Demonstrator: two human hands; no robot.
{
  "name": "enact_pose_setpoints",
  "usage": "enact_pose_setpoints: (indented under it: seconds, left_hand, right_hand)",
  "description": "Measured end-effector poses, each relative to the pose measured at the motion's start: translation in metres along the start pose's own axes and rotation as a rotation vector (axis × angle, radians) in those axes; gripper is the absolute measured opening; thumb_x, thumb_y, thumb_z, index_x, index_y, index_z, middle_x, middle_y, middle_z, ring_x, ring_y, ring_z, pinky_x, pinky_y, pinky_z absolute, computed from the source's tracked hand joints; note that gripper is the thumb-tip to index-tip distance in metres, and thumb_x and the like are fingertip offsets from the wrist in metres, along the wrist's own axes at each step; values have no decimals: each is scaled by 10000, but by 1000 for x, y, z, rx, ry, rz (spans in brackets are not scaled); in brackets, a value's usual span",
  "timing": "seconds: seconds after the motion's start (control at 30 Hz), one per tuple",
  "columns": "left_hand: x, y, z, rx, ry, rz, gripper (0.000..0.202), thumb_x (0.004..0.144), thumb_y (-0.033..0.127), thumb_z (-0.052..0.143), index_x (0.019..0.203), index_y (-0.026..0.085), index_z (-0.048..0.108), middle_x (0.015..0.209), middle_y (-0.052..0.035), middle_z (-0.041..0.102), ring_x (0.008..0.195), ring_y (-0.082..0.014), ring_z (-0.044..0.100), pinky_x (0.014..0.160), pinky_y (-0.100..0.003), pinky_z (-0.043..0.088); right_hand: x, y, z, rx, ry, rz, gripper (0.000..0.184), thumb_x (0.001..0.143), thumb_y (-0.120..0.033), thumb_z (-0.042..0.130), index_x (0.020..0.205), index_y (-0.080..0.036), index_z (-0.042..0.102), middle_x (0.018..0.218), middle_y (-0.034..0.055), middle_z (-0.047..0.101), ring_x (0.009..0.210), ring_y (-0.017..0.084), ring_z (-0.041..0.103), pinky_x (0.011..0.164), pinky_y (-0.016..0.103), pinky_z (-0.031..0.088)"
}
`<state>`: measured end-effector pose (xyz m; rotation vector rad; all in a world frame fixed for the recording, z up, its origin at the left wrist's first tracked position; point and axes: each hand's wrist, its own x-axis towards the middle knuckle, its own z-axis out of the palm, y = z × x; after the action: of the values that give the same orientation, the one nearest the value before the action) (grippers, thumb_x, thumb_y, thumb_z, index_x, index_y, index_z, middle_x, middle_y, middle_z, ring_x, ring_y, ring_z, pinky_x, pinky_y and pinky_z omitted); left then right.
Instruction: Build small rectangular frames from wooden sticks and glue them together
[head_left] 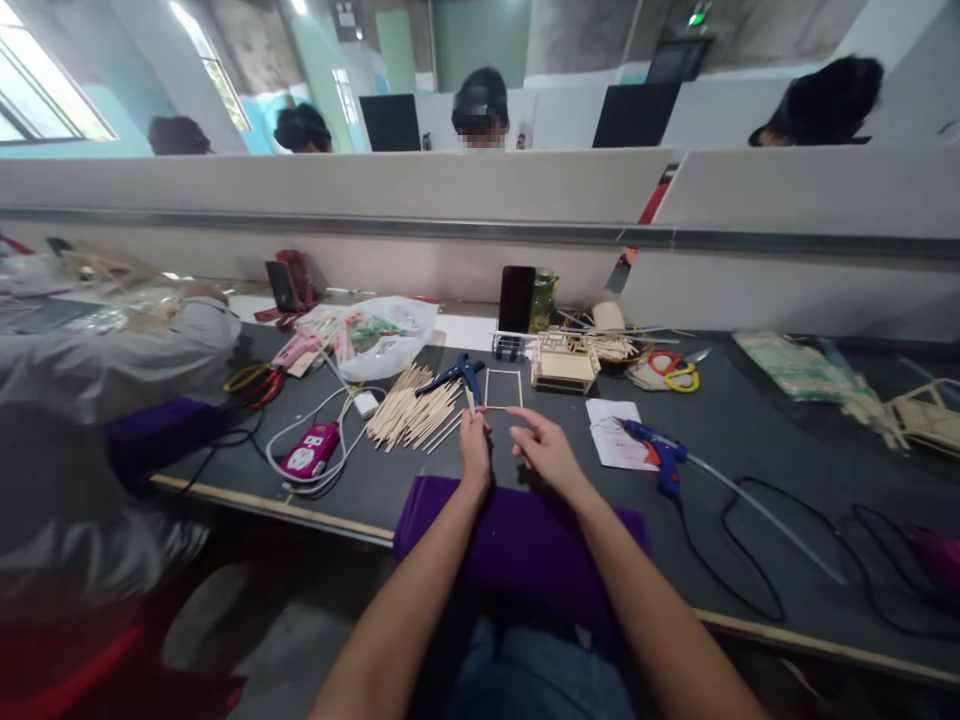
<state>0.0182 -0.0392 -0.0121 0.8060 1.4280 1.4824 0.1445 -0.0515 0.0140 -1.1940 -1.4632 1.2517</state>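
Note:
My left hand (475, 447) is closed in a pinch on the near left corner of a small rectangular frame of thin wooden sticks (503, 389) that lies on the dark table (720, 420). My right hand (543, 447) rests just right of it with fingers loosely spread and the forefinger stretched toward the left hand; it holds nothing. A heap of loose wooden sticks (415, 410) lies left of the frame. Blue-handled cutters (459, 374) lie between the heap and the frame. A partly built stick model (564, 362) stands behind the frame.
A blue glue gun (654, 452) with black cord lies on white paper at right. A pink device (310, 449) with white cables, a plastic bag (382, 335), a phone (516, 298), scissors (679, 372) and a purple cloth (517, 540) surround the spot. A person in grey sits at left; others sit behind the partition.

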Motion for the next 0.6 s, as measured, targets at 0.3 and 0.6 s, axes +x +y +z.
enact_pose_setpoints:
  seconds: [0.3,0.6]
  left_hand:
    - [-20,-4,-30,187,-459,142,197,757,376,642,728,183,669,743,-26,651,741,-180,566,722,-250,444]
    - [-13,1,-46,197,-261,251,158,763,320,614,782,194,707,722,-27,677,727,-178,602,760,-272,454]
  right_hand:
    - [1,24,29,-34,149,-341,222,797,-368,605,880,-214,741,930,50,590,861,173,589,778,286,475]
    - [23,10,48,-18,215,-293,307,779,-439,614,605,-186,617,629,-6,561,627,135,511,633,248,430]
